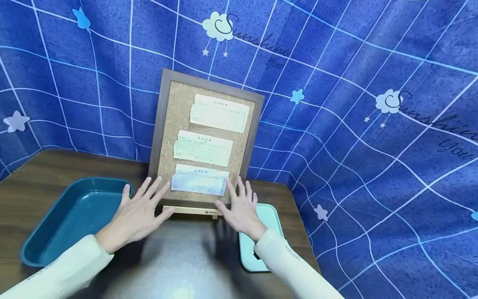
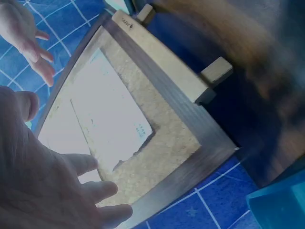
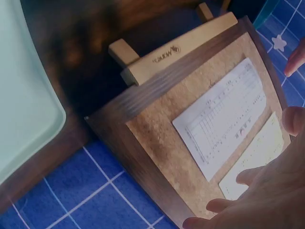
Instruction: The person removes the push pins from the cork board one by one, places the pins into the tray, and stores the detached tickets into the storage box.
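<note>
A framed cork board (image 1: pixel 168 145) leans upright on a small wooden easel, whose pale ledge (image 1: pixel 188 210) runs under its lower edge. Three printed paper slips lie one above another on the cork: a top slip (image 1: pixel 219 113), a greenish middle slip (image 1: pixel 203 148) and a bluish bottom slip (image 1: pixel 199 180). My left hand (image 1: pixel 136 214) hovers with spread fingers before the board's lower left. Before the lower right is my right hand (image 1: pixel 242 209), fingers likewise spread. Neither hand holds anything; whether fingertips touch the board I cannot tell.
A dark teal tray (image 1: pixel 74 216) stands on the wooden table (image 1: pixel 48 166) at the left. At the right, partly under my right arm, lies a mint tray (image 1: pixel 269 216) with a small dark item (image 1: pixel 256 255) in it. Behind hangs a blue checked curtain (image 1: pixel 336 124).
</note>
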The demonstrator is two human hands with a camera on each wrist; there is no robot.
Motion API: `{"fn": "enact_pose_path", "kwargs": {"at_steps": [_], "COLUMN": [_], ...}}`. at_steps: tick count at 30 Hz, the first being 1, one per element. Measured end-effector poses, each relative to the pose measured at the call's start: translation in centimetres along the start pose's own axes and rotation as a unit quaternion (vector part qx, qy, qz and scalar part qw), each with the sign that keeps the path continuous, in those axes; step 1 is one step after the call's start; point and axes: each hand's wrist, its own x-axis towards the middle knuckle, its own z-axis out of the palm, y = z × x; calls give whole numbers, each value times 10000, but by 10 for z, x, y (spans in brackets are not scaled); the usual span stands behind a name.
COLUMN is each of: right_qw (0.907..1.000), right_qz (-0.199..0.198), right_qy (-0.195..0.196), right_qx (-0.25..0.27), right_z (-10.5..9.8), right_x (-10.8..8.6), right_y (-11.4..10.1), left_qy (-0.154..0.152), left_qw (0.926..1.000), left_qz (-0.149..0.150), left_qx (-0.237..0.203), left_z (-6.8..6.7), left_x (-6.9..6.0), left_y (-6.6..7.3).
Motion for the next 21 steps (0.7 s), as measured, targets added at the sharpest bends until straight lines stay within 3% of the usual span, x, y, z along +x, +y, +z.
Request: {"fn": "enact_pose_path", "kwargs": {"at_steps": [7,14,21], "right_qw": [9998,9983,9923], "right_qz": [3,-13,-210], "right_qy": [205,502,1118], "right_qx": [70,296,489], "right_z": [-10,-20,-33], "right_x": [8,22,39], "right_y": [-3,-8,-11], "left_qy": [-48,52,431], "left_qw": [9997,9993,9971], "left_qz": [-55,14,176], "left_qx": [-229,-375,-594], "left_z": [-9,-26,-47], "left_x": [10,24,48], "left_y": [3,2,-2]}}
